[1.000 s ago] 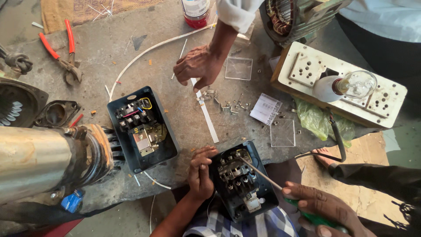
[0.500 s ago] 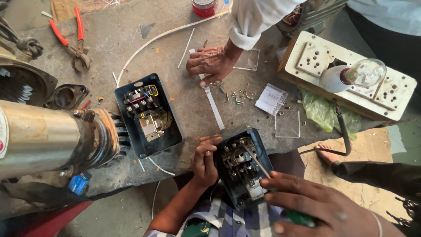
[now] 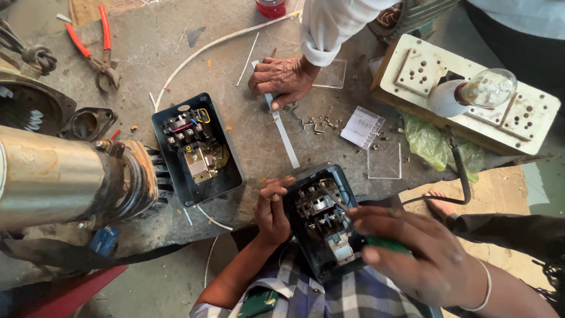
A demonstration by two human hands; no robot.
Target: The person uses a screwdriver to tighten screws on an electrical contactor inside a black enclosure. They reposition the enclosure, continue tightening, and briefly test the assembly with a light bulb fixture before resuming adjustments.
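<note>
The starter box (a dark, open housing packed with contacts and terminals) lies at the near edge of the table, its long axis running from upper left to lower right, with its far end pointing toward the middle of the table and its near end hanging over the checked cloth on the person's lap. The left hand is curled against the box's left wall, its grip closed on the rim with the fingertips at the upper left corner. The right hand sits just right of the box, its grip wrapped tight around the green handle of a screwdriver whose thin shaft slants up and left from that grip into the upper terminals of the box. Left of the left hand, a little apart, a second open starter box lies on the table with roughly the same slant. Beyond both grips, a co-worker's hand in a white sleeve rests on the table, touching a white strip that runs down toward the held box. Far right of that hand, a wooden board carries a glass bulb. Far up and left of the grips lie red-handled pliers, and a metal motor body fills the left side.
</note>
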